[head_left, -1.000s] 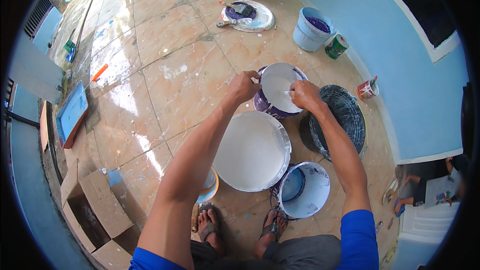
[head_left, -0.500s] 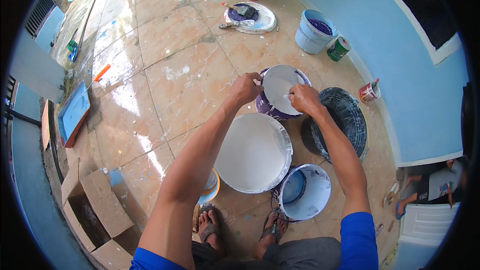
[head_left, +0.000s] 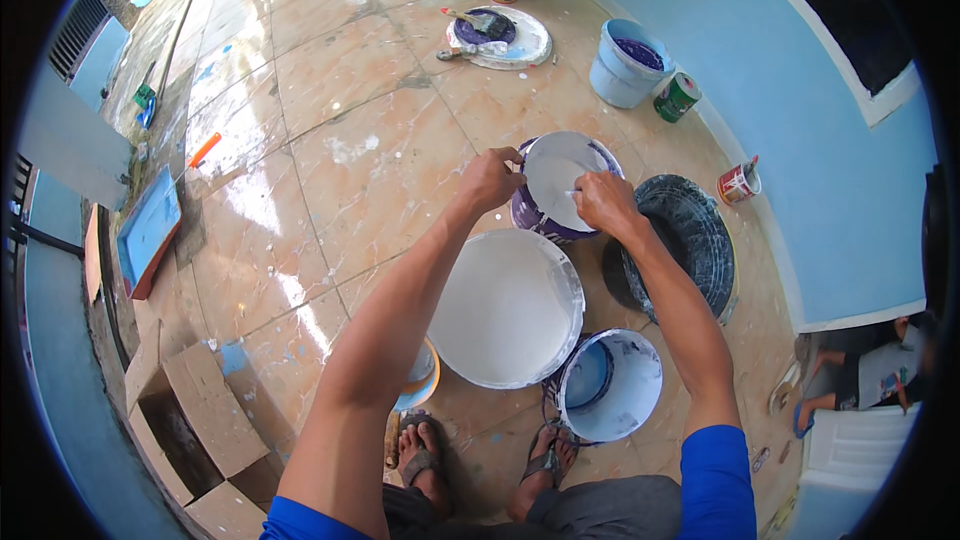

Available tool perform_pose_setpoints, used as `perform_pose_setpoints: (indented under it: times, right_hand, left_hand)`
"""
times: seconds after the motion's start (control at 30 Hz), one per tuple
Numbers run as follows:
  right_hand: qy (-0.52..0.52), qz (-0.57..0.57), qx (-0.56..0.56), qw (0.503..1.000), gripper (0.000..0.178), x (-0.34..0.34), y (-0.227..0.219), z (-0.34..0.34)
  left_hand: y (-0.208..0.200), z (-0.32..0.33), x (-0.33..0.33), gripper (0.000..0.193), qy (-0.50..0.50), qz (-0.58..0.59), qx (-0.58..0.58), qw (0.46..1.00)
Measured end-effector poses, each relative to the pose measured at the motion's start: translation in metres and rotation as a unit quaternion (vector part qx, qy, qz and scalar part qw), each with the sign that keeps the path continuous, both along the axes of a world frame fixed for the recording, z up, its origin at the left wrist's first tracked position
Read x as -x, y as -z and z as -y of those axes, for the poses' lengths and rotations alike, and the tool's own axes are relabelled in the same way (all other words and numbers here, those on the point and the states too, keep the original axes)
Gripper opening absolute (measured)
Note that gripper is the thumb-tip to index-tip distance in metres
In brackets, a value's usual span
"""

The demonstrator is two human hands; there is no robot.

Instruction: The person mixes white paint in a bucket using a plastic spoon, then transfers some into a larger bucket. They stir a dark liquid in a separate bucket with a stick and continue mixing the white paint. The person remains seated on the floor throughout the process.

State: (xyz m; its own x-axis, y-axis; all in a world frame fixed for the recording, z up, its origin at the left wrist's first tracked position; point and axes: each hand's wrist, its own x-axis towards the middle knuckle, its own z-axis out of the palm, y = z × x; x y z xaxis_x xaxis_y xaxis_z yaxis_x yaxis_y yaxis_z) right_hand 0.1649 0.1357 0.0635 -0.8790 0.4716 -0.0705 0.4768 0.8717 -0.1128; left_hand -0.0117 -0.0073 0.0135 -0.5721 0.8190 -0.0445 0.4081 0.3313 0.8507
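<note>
Floor (head_left: 340, 150): tan tiles with white paint splashes fill most of the frame; a light blue wall (head_left: 800, 140) runs down the right side
Large white bucket (head_left: 508, 306): in the centre of the frame, full of white paint, just below the lidded bucket
Black tub (head_left: 690, 240): right of centre, dark and round, just beside the right forearm
Blue-and-white bucket (head_left: 610, 385): lower centre, near the person's feet, white inside with blue paint at the bottom
Purple bucket (head_left: 545, 218): just above the centre, touching the rim of the large white bucket; a round white lid (head_left: 560, 165) sits on top of it
Cardboard box (head_left: 200, 420): lower left, open
Blue tray (head_left: 148, 232): left edge of the frame, flat on the floor
Pale blue bucket (head_left: 625, 70): upper right, against the wall, purple paint inside
White plate (head_left: 500, 38): top centre, with purple paint and a brush on it
Left hand (head_left: 487, 180): its grip is narrow, the fingers curl on the left edge of the white lid
Right hand (head_left: 603, 202): its grip is closed on the right edge of the same lid, thumb on top
Small cans: a green one (head_left: 677, 97) and a red-and-white one (head_left: 738, 182) stand near the wall at the right
</note>
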Motion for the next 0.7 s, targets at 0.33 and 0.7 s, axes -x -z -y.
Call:
perform_pose_setpoints:
  times: [0.33,0.7]
  right_hand:
    - [-0.048,0.065,0.078,0.994,0.018,-0.020,-0.019,-0.009]
    - [-0.003,0.107,-0.012,0.994,0.018,-0.011,-0.019,-0.021]
  left_hand:
    - [-0.002,0.003,0.002,0.036,0.008,-0.002,0.019,1.000]
    - [-0.008,0.005,-0.001,0.037,0.005,0.006,0.023,1.000]
